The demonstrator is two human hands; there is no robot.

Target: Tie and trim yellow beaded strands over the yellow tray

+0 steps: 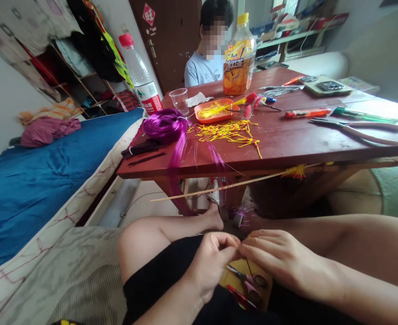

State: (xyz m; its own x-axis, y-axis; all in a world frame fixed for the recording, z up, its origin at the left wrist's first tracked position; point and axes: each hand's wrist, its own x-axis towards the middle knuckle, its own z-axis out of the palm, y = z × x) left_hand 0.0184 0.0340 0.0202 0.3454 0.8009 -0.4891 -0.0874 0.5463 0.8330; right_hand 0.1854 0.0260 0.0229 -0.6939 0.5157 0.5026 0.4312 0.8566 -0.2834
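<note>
Over my lap, my left hand [214, 262] and my right hand [283, 255] meet at the fingertips, both closed in a pinch. What they hold is mostly hidden behind the fingers; a thin dark stem [249, 267] shows just below them, and a speck of yellow near the right fingertips. Beneath the hands, scissors [248, 282] with dark pink handles lie on a yellow board [265, 295] on my lap. Beside the scissors is a red-and-black tool [240, 298], partly covered by dark cloth.
On the red table [270, 135] lie a purple fibre bundle [165, 128], yellow stamen-like pieces [222, 132], an orange tray [201, 119], pliers [354, 127] and bottles [239, 58]. A thin stick [215, 189] juts past the table's front edge. A person [204, 67] sits across.
</note>
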